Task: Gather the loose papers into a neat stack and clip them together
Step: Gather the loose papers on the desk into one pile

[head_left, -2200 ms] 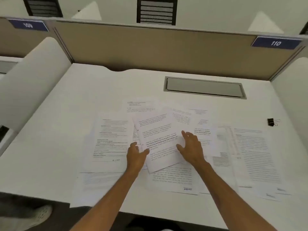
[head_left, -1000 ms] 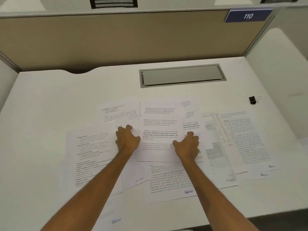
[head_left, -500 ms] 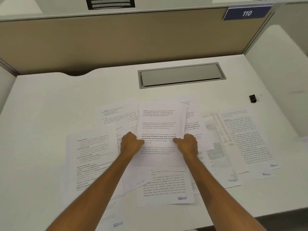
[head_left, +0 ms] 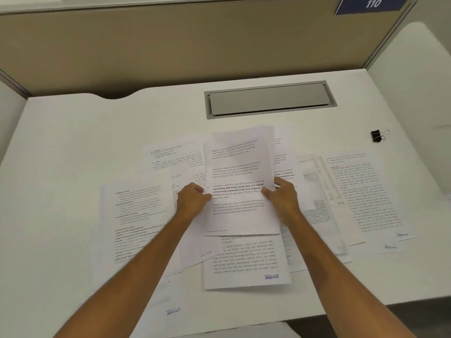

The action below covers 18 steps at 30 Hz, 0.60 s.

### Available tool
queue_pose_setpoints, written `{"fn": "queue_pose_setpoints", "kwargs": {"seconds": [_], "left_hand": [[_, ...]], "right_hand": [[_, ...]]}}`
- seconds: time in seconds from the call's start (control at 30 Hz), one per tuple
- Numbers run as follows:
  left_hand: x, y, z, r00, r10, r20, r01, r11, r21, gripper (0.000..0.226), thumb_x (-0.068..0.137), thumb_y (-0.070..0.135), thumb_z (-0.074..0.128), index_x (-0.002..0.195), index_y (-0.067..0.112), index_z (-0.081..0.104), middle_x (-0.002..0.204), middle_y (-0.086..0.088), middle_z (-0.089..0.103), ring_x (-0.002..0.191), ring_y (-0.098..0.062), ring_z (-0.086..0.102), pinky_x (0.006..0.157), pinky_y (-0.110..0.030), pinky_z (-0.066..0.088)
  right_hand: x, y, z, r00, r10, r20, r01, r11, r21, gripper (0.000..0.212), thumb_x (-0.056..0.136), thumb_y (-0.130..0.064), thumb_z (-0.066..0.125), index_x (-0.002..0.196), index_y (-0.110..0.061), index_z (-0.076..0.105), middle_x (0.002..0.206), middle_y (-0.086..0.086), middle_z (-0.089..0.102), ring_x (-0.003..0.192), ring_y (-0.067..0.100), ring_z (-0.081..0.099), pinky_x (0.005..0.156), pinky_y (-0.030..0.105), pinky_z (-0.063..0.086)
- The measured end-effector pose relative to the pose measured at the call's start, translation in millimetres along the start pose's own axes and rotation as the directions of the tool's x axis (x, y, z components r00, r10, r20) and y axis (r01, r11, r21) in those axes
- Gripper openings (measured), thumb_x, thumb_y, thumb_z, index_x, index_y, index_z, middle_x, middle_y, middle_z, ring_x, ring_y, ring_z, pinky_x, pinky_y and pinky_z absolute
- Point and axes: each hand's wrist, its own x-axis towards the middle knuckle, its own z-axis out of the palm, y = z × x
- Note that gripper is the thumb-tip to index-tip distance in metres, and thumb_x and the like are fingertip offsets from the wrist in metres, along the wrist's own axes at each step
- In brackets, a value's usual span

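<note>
While my left hand (head_left: pixel 192 198) and right hand (head_left: pixel 283 196) pinch the side edges of a small sheaf (head_left: pixel 238 181), its long axis runs away from me. Loose sheets (head_left: pixel 361 191) lie flat on the bench (head_left: pixel 73 142) both sides; the binder clip (head_left: pixel 377 136) sits far right, nearer my right hand. Sheet count unclear.

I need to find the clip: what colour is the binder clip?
Black, with silver wire handles: binder clip, head view, far right.

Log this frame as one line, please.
phase: gathering | left hand + right hand: gripping held sheets by side edges | loose papers: spread on desk | binder clip: untouched, far right
</note>
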Motion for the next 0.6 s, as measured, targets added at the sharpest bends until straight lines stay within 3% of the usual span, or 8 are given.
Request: {"fn": "queue_pose_setpoints", "kwargs": {"seconds": [0.1, 0.23, 0.3, 0.4, 0.5, 0.6], "left_hand": [[-3, -1, 1, 0.999, 0.037, -0.031, -0.040, 0.996, -0.081, 0.044, 0.084, 0.026, 0.080, 0.120, 0.012, 0.060, 0.115, -0.004, 0.064, 0.101, -0.023, 0.062, 0.087, -0.036, 0.054], [-9, 3, 1, 0.990, 0.126, -0.064, -0.136, 0.974, -0.180, 0.064, 0.082, 0.037, 0.081, 0.133, 0.013, 0.053, 0.122, -0.003, 0.059, 0.108, -0.021, 0.061, 0.094, -0.040, 0.054], [-12, 9, -1, 0.994, 0.111, 0.018, -0.101, 0.950, -0.295, 0.073, 0.081, 0.044, 0.081, 0.140, 0.016, 0.048, 0.125, 0.001, 0.060, 0.110, -0.019, 0.062, 0.098, -0.041, 0.053], [-13, 20, -7, 0.963, 0.091, 0.255, 0.066, 0.835, -0.546, 0.078, 0.082, 0.044, 0.080, 0.146, 0.015, 0.045, 0.127, 0.000, 0.069, 0.113, -0.021, 0.068, 0.107, -0.046, 0.049], [-13, 27, -15, 0.929, 0.177, 0.325, 0.078, 0.766, -0.638, 0.075, 0.082, 0.040, 0.080, 0.145, 0.014, 0.049, 0.133, -0.002, 0.068, 0.121, -0.025, 0.065, 0.112, -0.050, 0.044], [-15, 34, -27, 0.871, 0.305, 0.384, 0.087, 0.675, -0.733, 0.062, 0.084, 0.030, 0.079, 0.139, 0.011, 0.055, 0.133, -0.006, 0.068, 0.124, -0.029, 0.064, 0.109, -0.050, 0.048]], "right_hand": [[4, -1, -12, 0.999, -0.012, 0.031, 0.010, 0.997, 0.074, 0.043, 0.088, -0.004, 0.075, 0.129, -0.010, 0.067, 0.119, 0.009, 0.074, 0.102, 0.028, 0.072, 0.093, 0.044, 0.059], [7, -9, -33, 0.997, -0.034, 0.066, 0.019, 0.976, 0.218, 0.032, 0.086, 0.002, 0.074, 0.109, -0.020, 0.074, 0.106, 0.005, 0.079, 0.091, 0.022, 0.078, 0.073, 0.034, 0.064], [6, -16, -41, 0.994, -0.064, 0.091, 0.038, 0.965, 0.259, 0.032, 0.086, 0.002, 0.074, 0.107, -0.022, 0.074, 0.105, 0.004, 0.079, 0.091, 0.022, 0.078, 0.074, 0.035, 0.064], [4, -27, -51, 0.984, -0.128, 0.125, 0.080, 0.939, 0.333, 0.034, 0.087, 0.002, 0.073, 0.111, -0.020, 0.074, 0.107, 0.006, 0.079, 0.096, 0.026, 0.077, 0.076, 0.036, 0.063], [-1, -43, -58, 0.965, -0.219, 0.141, 0.157, 0.921, 0.357, 0.037, 0.087, 0.000, 0.074, 0.117, -0.021, 0.072, 0.110, 0.008, 0.078, 0.096, 0.028, 0.077, 0.077, 0.037, 0.063], [-7, -62, -63, 0.936, -0.321, 0.143, 0.258, 0.904, 0.340, 0.038, 0.088, -0.005, 0.074, 0.120, -0.024, 0.071, 0.110, 0.006, 0.078, 0.095, 0.026, 0.077, 0.075, 0.034, 0.063]]}}
